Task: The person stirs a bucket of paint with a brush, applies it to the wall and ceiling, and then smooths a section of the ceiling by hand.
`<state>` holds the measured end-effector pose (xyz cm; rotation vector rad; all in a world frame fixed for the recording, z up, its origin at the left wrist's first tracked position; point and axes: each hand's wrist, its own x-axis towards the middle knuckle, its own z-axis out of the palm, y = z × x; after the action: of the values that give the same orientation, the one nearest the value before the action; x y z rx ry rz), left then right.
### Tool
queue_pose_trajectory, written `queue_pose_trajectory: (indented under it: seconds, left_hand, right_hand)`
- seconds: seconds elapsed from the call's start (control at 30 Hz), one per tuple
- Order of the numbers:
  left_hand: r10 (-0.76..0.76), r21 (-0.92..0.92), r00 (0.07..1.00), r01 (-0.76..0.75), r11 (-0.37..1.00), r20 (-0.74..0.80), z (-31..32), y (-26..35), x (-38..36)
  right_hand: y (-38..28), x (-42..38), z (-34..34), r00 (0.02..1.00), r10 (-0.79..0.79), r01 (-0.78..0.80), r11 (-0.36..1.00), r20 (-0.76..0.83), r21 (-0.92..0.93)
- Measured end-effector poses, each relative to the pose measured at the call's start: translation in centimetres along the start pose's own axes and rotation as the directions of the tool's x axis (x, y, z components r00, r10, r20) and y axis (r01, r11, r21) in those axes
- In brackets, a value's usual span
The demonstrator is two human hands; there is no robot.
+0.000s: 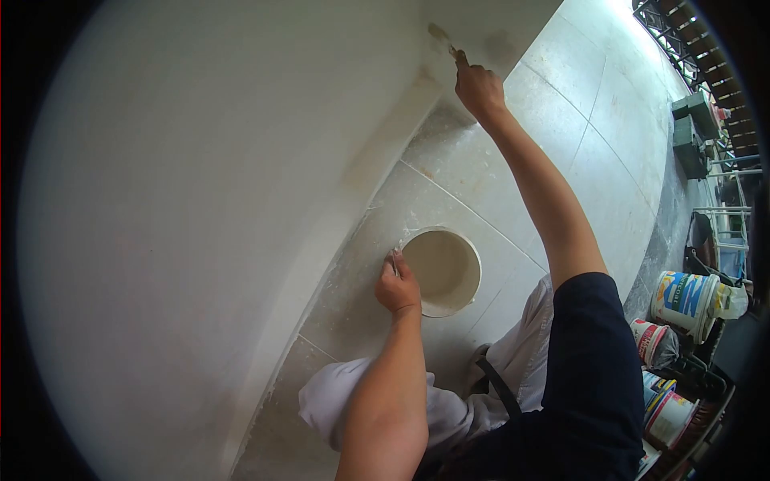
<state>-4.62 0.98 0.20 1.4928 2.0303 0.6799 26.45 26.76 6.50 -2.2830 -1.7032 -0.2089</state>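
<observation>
My right hand (480, 90) is stretched out to the wall corner, its fingers closed on a small putty knife (451, 50) with the index finger extended along it. The blade end lies by a brownish damp-looking patch (437, 32) on the wall. Lower down, my left hand (398, 287) is closed at the left rim of a round, pale bucket (478, 276). A thin light strip shows between its fingers, and I cannot tell what it is. The bucket's inside looks beige.
A white wall (184, 200) fills the left side, meeting a floor of large grey tiles (618, 120). Paint buckets (682, 305) stand at the right, below grey blocks (691, 136) and a metal frame (726, 212). My bent knee (341, 389) is close to the wall.
</observation>
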Motion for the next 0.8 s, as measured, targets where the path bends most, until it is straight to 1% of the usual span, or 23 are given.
queue_pose_trajectory:
  seconds: [0.07,0.1,0.2,0.3,0.37,0.4,0.47,0.5,0.57,0.63,0.7,0.77,0.8]
  left_hand:
    - [0.003,0.002,1.0,-0.003,1.0,-0.001,0.0,-0.1,0.1]
    - [0.008,-0.002,1.0,-0.008,1.0,-0.005,0.1,-0.1,0.1]
    - [-0.007,0.013,1.0,0.007,1.0,-0.002,0.1,-0.3,-0.2]
    - [-0.022,0.03,1.0,0.022,0.999,0.004,0.2,-0.2,0.1]
    - [-0.021,0.026,1.0,0.021,0.999,0.006,0.1,-0.3,-0.1]
    - [-0.014,0.015,1.0,0.014,1.0,0.001,0.2,-0.3,0.0]
    - [-0.009,0.006,1.0,0.009,1.0,-0.014,0.2,-0.4,0.1]
    - [-0.008,0.008,1.0,0.008,1.0,-0.021,0.2,-0.2,0.1]
    - [-0.011,0.01,1.0,0.012,1.0,-0.01,0.3,-0.2,-0.3]
    - [-0.014,0.008,1.0,0.014,1.0,0.001,0.3,-0.3,-0.1]
    - [-0.03,-0.008,1.0,0.03,1.0,-0.001,0.2,-0.2,-0.2]
    - [-0.024,-0.019,1.0,0.024,1.0,-0.003,0.2,-0.2,-0.1]
    - [-0.02,-0.019,1.0,0.02,1.0,-0.004,0.2,-0.4,-0.2]
  right_hand:
    - [0.3,-0.3,1.8,0.994,-0.015,0.022,0.998,0.108,-0.067]
    - [-0.2,-0.5,1.4,0.987,-0.02,0.037,0.994,0.162,-0.1]
    - [-1.5,-1.3,0.2,0.991,0.04,-0.039,0.999,0.128,-0.011]
    - [-1.3,-2.2,-0.2,0.996,0.024,-0.023,1.0,0.091,-0.011]
    - [0.5,-2.8,3.4,0.984,0.028,-0.015,0.997,0.178,-0.075]
    - [0.1,-2.9,2.9,0.976,0.031,-0.008,0.994,0.216,-0.108]
    - [0.1,-4.3,1.7,0.966,-0.025,0.022,1.0,0.258,0.017]
    - [-0.4,-5.8,-0.4,0.958,-0.052,0.031,0.996,0.283,0.079]
    - [-1.8,-8.9,-5.9,0.945,-0.104,0.079,0.993,0.311,0.093]
    - [-1.1,-12.6,-9.3,0.923,-0.189,0.114,0.966,0.334,0.231]
    - [-1.7,-16.3,-14.6,0.862,-0.126,0.007,0.971,0.491,0.238]
    - [-2.3,-19.3,-19.4,0.806,-0.131,-0.081,0.941,0.577,0.328]
    - [-2.6,-20.4,-20.9,0.742,-0.124,-0.162,0.92,0.659,0.356]
